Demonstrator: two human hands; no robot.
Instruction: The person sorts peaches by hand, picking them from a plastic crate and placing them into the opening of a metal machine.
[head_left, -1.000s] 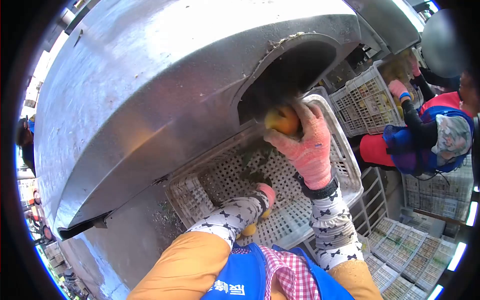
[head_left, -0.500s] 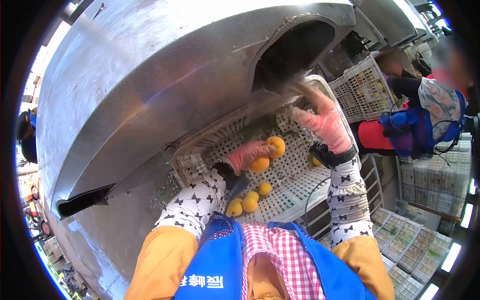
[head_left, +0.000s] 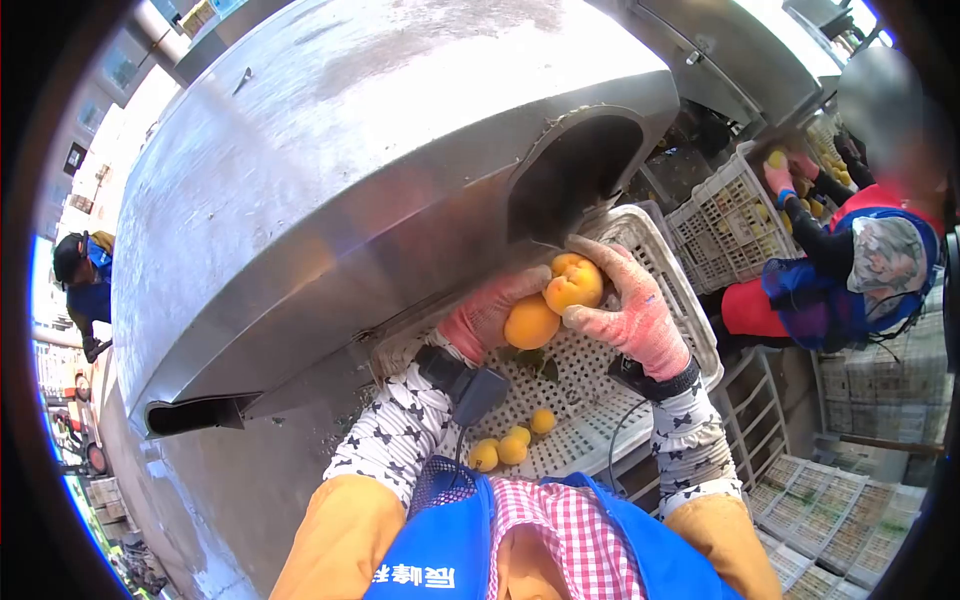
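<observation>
My left hand (head_left: 488, 315), in a pink glove, is closed around a smooth yellow-orange peach (head_left: 532, 322). Facing it, my gloved right hand (head_left: 640, 312) curls thumb and fingers around a bumpy yellow-orange peach (head_left: 576, 287). The two fruits touch or nearly touch, above a white perforated plastic crate (head_left: 595, 400). Smaller yellow fruits (head_left: 512, 448) lie at the crate's near side, several together. Under the held fruit are some green leaves (head_left: 538, 363). Dark devices are strapped to both wrists.
A large metal machine housing (head_left: 340, 200) with a dark opening (head_left: 570, 175) overhangs the crate's far side. To the right, a co-worker (head_left: 860, 250) handles fruit at another crate (head_left: 735, 220). Stacked crates (head_left: 840, 510) stand lower right. Another person (head_left: 85, 280) is at far left.
My right hand has come down and left from the crate's far end and closed on a peach. My left hand has risen with fruit. The co-worker's hands now show at the other crate.
</observation>
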